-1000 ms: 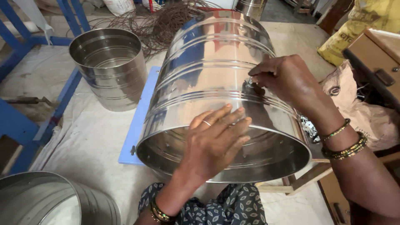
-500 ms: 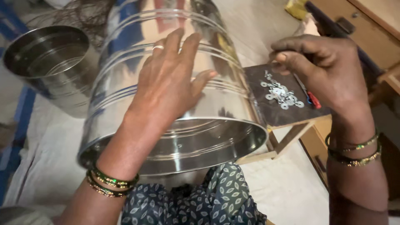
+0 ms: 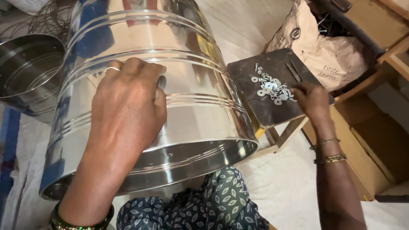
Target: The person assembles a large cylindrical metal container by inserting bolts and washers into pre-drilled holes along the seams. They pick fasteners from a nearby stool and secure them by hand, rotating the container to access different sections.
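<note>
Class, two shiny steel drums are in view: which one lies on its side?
The big drum under the left hand; the smaller drum at left stands upright, mouth up.

Floor: pale cloth sheet [image 3: 272, 187], drum [image 3: 170, 85] lying on its side, smaller steel pot [image 3: 25, 72] beside it
Stool: small dark wooden top [image 3: 268, 108]
On the stool: scattered washers and small screws [image 3: 270, 87]

Shiny silver steel drum [image 3: 170, 85], silver washers [image 3: 270, 88] on dark brown stool top [image 3: 272, 108], leaf-patterned dark blue cloth [image 3: 204, 204].
</note>
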